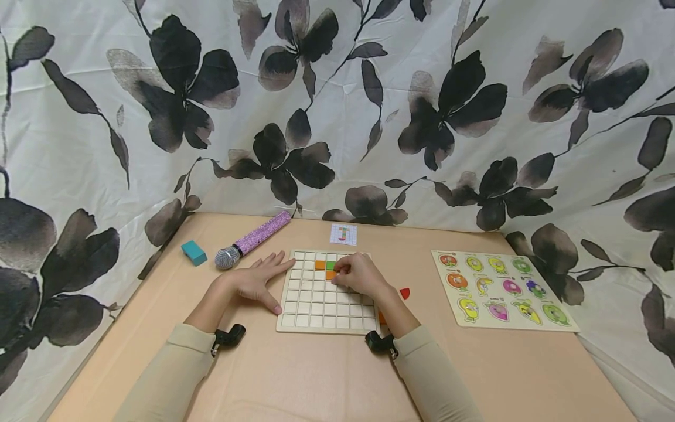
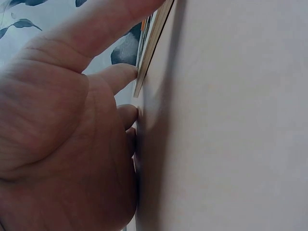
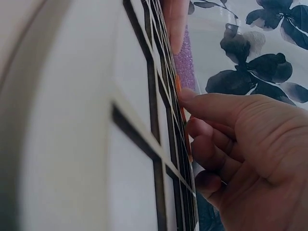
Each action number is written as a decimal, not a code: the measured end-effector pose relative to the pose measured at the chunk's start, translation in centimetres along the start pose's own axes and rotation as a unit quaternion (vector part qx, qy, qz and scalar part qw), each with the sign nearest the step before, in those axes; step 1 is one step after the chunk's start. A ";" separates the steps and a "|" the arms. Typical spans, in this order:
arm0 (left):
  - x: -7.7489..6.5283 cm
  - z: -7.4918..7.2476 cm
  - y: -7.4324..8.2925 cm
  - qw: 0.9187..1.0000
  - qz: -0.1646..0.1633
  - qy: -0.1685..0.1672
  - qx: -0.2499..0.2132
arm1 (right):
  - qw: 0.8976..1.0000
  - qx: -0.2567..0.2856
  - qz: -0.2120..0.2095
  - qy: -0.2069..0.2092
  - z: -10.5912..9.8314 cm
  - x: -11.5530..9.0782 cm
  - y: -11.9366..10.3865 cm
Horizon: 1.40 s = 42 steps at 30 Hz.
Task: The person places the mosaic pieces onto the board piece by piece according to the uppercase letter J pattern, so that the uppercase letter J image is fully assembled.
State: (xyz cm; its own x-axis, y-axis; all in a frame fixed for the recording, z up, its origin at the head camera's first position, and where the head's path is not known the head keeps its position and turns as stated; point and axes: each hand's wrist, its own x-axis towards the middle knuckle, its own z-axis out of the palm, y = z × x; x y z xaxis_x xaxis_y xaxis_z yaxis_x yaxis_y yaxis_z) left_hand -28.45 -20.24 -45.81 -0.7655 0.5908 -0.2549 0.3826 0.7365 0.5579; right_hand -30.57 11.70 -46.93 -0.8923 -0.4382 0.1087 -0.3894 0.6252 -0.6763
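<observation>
Our right hand (image 1: 360, 275), pinching or not we can't tell, bends over the board (image 1: 316, 311), our left hand (image 1: 255, 281) spreads wide at its nine o'clock, three tiles (image 1: 330, 265) show near twelve, and, with a red piece (image 1: 405, 293) outside at three, we seem only partly done.

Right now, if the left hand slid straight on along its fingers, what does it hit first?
The left edge of the white rectangular gridded board. The left hand has its index fingertip and thumb right at that edge; whether they touch it or sit just above is unclear.
</observation>
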 end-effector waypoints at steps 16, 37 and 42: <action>-0.1 0.1 0.1 1.000 -0.002 -0.003 -0.005 | 0.999 -0.002 -0.035 0.016 -2.0 -0.8 -2.0; 0.1 0.1 -0.1 1.000 0.001 -0.001 -0.001 | 0.998 0.012 -0.019 0.057 -5.9 -2.0 -1.5; 0.0 0.1 0.0 1.000 -0.003 -0.001 -0.001 | 0.998 0.014 -0.001 0.061 -6.8 -2.3 -1.0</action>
State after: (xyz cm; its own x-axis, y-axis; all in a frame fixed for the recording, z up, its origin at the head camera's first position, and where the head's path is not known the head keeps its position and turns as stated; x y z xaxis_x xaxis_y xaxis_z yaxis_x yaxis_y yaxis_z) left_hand -28.43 -20.25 -45.86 -0.7668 0.5871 -0.2597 0.3771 0.7393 0.5579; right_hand -29.63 16.46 -41.56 -0.9130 -0.3569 0.1975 -0.3870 0.6052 -0.6957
